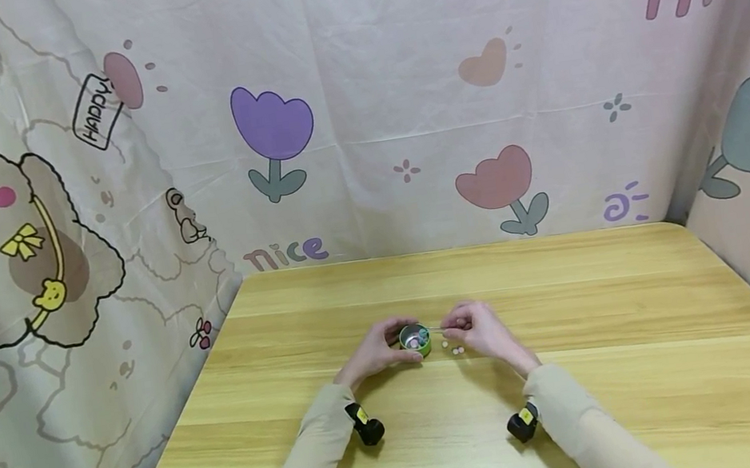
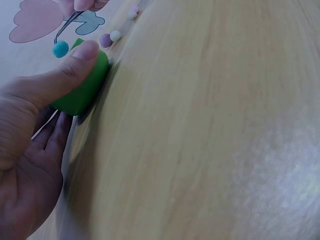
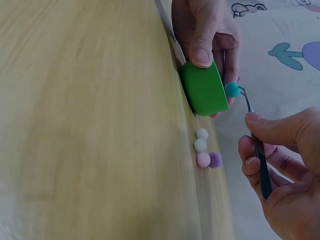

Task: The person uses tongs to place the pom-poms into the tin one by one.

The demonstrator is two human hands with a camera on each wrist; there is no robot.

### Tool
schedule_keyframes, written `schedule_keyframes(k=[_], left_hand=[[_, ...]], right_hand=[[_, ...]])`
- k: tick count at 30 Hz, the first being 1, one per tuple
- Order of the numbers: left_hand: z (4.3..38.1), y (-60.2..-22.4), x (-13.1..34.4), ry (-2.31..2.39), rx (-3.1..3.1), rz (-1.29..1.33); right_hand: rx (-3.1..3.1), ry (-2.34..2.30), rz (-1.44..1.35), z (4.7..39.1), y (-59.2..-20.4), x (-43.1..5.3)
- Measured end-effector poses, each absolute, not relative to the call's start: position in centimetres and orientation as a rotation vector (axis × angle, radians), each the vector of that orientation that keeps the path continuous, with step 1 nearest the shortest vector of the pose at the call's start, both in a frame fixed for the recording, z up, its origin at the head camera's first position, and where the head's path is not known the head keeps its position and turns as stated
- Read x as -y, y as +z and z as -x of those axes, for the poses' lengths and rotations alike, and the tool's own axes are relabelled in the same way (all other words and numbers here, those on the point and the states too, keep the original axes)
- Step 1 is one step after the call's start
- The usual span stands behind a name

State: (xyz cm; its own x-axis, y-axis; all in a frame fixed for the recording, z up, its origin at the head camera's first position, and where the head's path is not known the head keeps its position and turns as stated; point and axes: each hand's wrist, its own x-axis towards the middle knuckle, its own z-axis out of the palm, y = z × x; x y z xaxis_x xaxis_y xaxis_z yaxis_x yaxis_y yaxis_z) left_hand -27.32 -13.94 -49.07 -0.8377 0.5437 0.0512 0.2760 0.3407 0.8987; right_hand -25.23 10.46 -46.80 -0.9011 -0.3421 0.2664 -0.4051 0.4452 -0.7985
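Note:
My left hand (image 1: 379, 348) holds a small round green tin (image 3: 202, 90) upright on the table, thumb on the near side and fingers round the far side. From the right, my right hand (image 1: 480, 329) pinches a pair of dark tweezers (image 3: 261, 162) with bent tips. A teal pompom (image 3: 232, 90) sits between those tips, right at the tin's open rim. The head view shows some small pale pink balls (image 1: 414, 344) inside the tin. Close to its right lie two whitish pompoms (image 3: 201, 140), a pink pompom (image 3: 203, 159) and a purple pompom (image 3: 215, 160).
Both hands work over a light wood-grain table (image 1: 448, 433). A patterned cloth (image 1: 370, 105) hangs behind the table's far edge and along both sides. Each sleeve carries a black wrist camera (image 1: 367, 427).

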Motion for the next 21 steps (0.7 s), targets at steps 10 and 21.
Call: schedule_keyframes(k=[10, 21], left_hand=[[27.50, -49.03, 13.99, 1.514, -2.330, -0.741], [27.26, -49.05, 14.01, 1.505, -2.344, -0.732]], right_hand=[[2.613, 1.488, -0.676, 25.20, -46.74, -10.42], [2.627, 1.524, -0.649, 24.70, -47.00, -11.27]])
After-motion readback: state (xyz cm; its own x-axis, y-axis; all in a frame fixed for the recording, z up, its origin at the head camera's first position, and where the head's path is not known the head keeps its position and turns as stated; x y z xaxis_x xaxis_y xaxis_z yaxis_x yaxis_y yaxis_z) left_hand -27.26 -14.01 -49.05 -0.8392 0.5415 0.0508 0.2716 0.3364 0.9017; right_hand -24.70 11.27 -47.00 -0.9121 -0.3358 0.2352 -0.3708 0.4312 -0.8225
